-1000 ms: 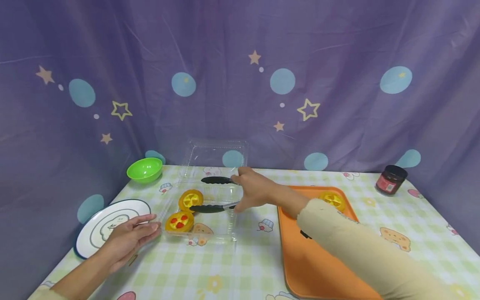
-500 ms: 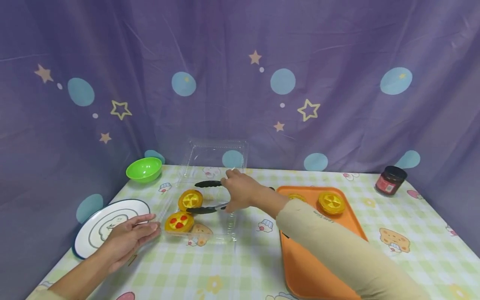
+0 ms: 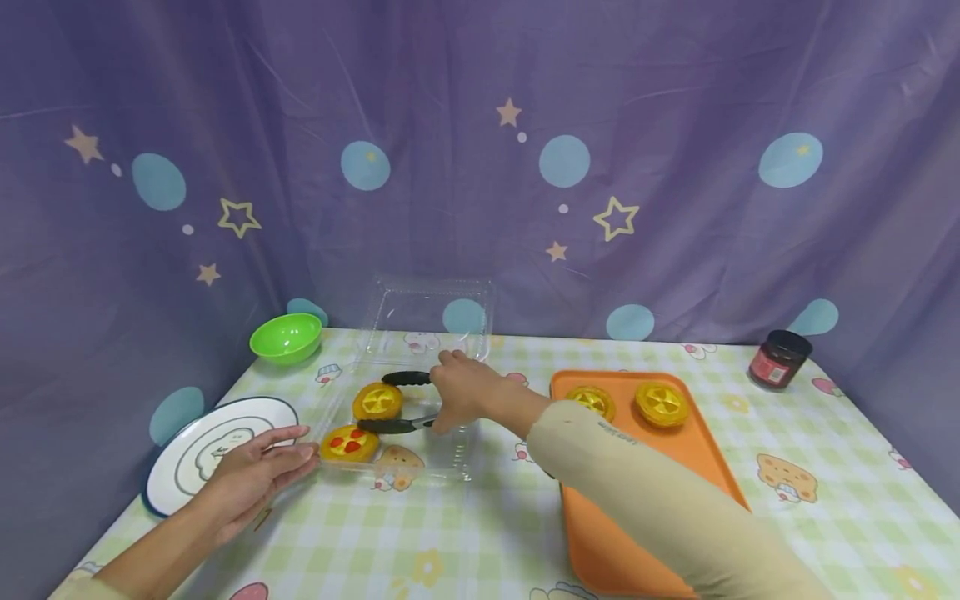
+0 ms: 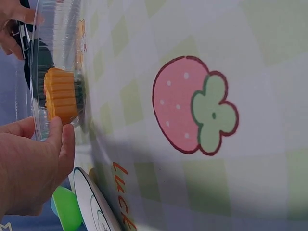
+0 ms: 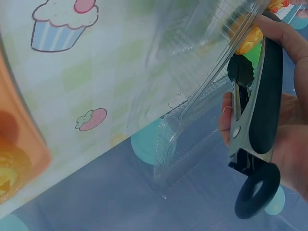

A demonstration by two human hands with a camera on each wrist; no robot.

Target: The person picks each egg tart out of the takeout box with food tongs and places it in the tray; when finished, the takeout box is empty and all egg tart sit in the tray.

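My right hand [image 3: 465, 390] grips a pair of tongs [image 5: 257, 110] with black tips. The tongs are spread inside a clear plastic container [image 3: 450, 475] whose lid [image 3: 431, 310] stands raised at the back. One tip lies behind a yellow-topped tart [image 3: 377, 403], the other in front of it. Touching that one is a tart with red pieces [image 3: 349, 444], at the container's front left corner. My left hand [image 3: 255, 467] rests its extended fingers against the container's left side; in the left wrist view its fingertips meet the wall beside a tart's orange fluted side [image 4: 61, 94].
An orange tray [image 3: 622, 533] at right bears two yellow-topped tarts, one [image 3: 662, 405] beside the other [image 3: 591, 403]. A white plate [image 3: 176, 467] lies left, behind my left hand. A green bowl [image 3: 287, 339] stands back left, a dark-lidded jar [image 3: 780, 361] back right.
My right hand and the tongs have moved left, bringing the tips to the yellow-topped tart. The tray's nearer tart has come out from behind my arm. My left hand has barely moved.
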